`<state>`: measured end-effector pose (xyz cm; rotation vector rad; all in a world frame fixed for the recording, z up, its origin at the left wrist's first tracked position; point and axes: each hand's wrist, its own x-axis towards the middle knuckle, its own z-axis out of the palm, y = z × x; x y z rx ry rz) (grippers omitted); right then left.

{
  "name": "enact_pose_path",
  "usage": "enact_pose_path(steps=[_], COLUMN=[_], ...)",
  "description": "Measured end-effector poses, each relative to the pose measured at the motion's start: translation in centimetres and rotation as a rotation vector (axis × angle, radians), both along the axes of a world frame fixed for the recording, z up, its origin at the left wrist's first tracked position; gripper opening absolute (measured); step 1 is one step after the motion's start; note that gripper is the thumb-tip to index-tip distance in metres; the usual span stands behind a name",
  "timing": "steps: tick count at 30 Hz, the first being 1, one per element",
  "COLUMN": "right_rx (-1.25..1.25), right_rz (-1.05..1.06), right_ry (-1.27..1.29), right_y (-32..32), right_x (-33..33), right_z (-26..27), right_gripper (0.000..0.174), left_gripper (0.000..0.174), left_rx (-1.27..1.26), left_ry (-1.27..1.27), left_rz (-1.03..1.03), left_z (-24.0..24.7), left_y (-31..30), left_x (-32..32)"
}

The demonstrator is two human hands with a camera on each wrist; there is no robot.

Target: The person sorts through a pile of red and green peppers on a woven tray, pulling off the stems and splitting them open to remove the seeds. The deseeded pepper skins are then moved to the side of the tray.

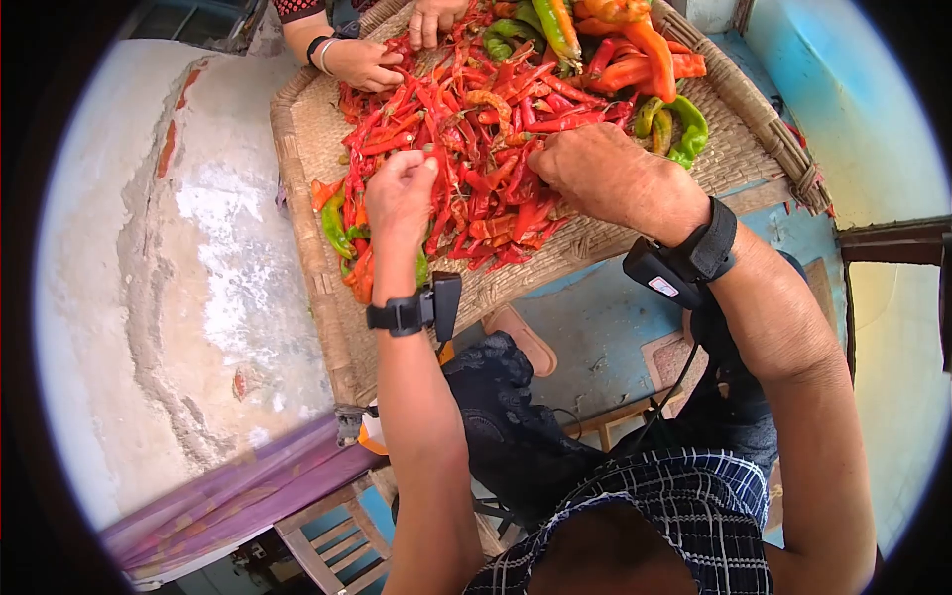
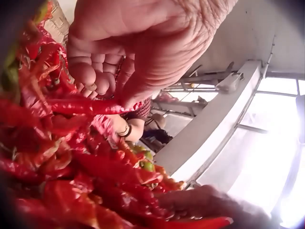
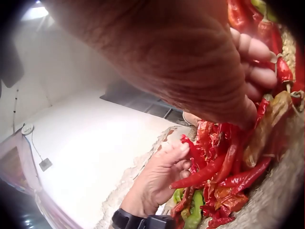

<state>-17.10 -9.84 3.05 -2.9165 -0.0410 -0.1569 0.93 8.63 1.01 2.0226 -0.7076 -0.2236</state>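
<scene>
A heap of red chili peppers (image 1: 476,188), many of them wrinkled, covers much of a woven tray (image 1: 754,149). My left hand (image 1: 402,203) is at the heap's near left side. In the left wrist view its thumb and curled fingers pinch one end of a slim red chili pepper (image 2: 86,106). My right hand (image 1: 620,178) reaches into the right part of the heap, fingers bent. Close by its thumb, the right wrist view has a red chili pepper (image 3: 262,112); I cannot tell whether it is gripped. A pale, shrivelled pepper (image 3: 267,129) lies beside that hand.
Another person's hand (image 1: 365,64) works at the heap's far left, their other hand (image 1: 436,18) beside it. Larger orange peppers (image 1: 650,64) lie at the far right, green peppers (image 1: 689,134) below them. More green peppers (image 1: 334,228) lie near the left rim. A worn wall (image 1: 228,248) borders the tray.
</scene>
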Motion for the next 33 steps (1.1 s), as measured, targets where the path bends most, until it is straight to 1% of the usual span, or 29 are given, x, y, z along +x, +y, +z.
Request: enact_pose_path(steps=[2, 4, 5, 6, 8, 9, 10, 12, 13, 14, 16, 18, 19, 20, 22, 23, 24, 26, 27, 29, 30, 32, 33], right_rx=[0.014, -0.012, -0.013, 0.005, 0.022, -0.017, -0.056, -0.059, -0.06, -0.061, -0.077, -0.072, -0.068, -0.069, -0.061, -0.06, -0.042, -0.024, -0.028, -0.033, -0.04, -0.047, -0.057], right_rz=[-0.008, 0.013, 0.012, 0.014, 0.015, 0.011, 0.009, 0.015, 0.019, 0.022, 0.01, 0.011, 0.006, 0.005, 0.002, -0.002, 0.0, 0.003, 0.009, 0.016, 0.016, 0.012, 0.012], right_ry=[0.019, 0.005, 0.004, -0.012, -0.026, -0.028, -0.03, -0.035, -0.037, -0.036, -0.044, -0.04, -0.039, -0.038, -0.026, -0.026, -0.032, -0.04, -0.043, -0.045, -0.034, -0.025, -0.031], right_y=[-0.2, -0.1, -0.1, -0.1, -0.1, 0.0, 0.1, 0.1, 0.1, 0.2, 0.3, 0.5, 0.5, 0.6, 0.5, 0.4, 0.4, 0.3, 0.2, 0.2, 0.3, 0.3, 0.3], right_x=[-0.2, 0.0, 0.0, -0.1, -0.2, -0.2, -0.1, 0.0, 0.1, 0.1, 0.3, 0.3, 0.3, 0.3, 0.2, 0.2, 0.2, 0.1, 0.0, -0.1, -0.1, -0.2, -0.2], right_z=[0.0, -0.4, -0.5, -0.6, -0.7, -0.7, -0.7, -0.7, -0.8, -0.8, -1.0, -0.8, -0.7, -0.6, -0.4, -0.5, -0.5, -0.7, -0.7, -0.7, -0.6, -0.5, -0.6], right_gripper=[0.014, 0.013, 0.013, 0.012, 0.012, 0.011, 0.013, 0.013, 0.013, 0.013, 0.012, 0.011, 0.011, 0.011, 0.011, 0.011, 0.011, 0.011, 0.012, 0.012, 0.012, 0.012, 0.012], left_gripper=[0.022, 0.019, 0.018, 0.018, 0.022, 0.03, 0.03, 0.039, 0.043, 0.043, 0.04, 0.036, 0.034, 0.034, 0.028, 0.019, 0.021, 0.025, 0.025, 0.034, 0.034, 0.044, 0.049], left_rx=[0.004, -0.185, -0.255, -0.255, -0.495, -0.585, -0.586, -0.569, -0.424, -0.424, 0.078, 0.336, 0.351, 0.35, 0.314, 0.27, 0.192, -0.025, -0.024, -0.199, -0.2, -0.285, -0.047], left_ry=[0.012, 0.113, 0.128, 0.127, 0.093, 0.088, 0.087, 0.071, 0.07, 0.07, 0.002, -0.419, -0.524, -0.523, -0.26, -0.194, -0.166, 0.013, 0.013, -0.062, -0.062, -0.52, -0.64], left_rz=[0.002, 0.034, -0.029, -0.03, 0.102, 0.199, 0.201, 0.54, 0.526, 0.529, 0.117, -0.021, -0.002, -0.003, 0.001, 0.028, -0.005, 0.027, 0.028, 0.214, 0.214, 0.586, 0.642], left_z=[2.8, 4.1, 4.1, 4.3, 4.5, 4.7, 4.4, 2.7, 1.9, 0.8, -0.3, -2.2, -2.8, -2.7, -1.9, -1.2, 0.2, 1.3, 1.9, 3.0, 2.8, 1.3, 1.2], left_y=[0.0, 0.2, 0.6, 0.8, 0.9, 0.7, 0.9, 1.6, 2.1, 2.4, 2.0, 0.7, 0.2, 0.2, -0.3, -0.1, 0.2, 1.2, 1.5, 2.1, 2.6, 3.6, 4.1], left_x=[-1.9, -2.8, -2.4, -2.1, -1.1, -0.6, 0.0, 1.6, 2.0, 2.5, 1.5, 1.4, 0.9, 1.0, 0.9, 0.9, 0.3, 0.7, 1.1, 1.8, 2.7, 5.0, 5.2])
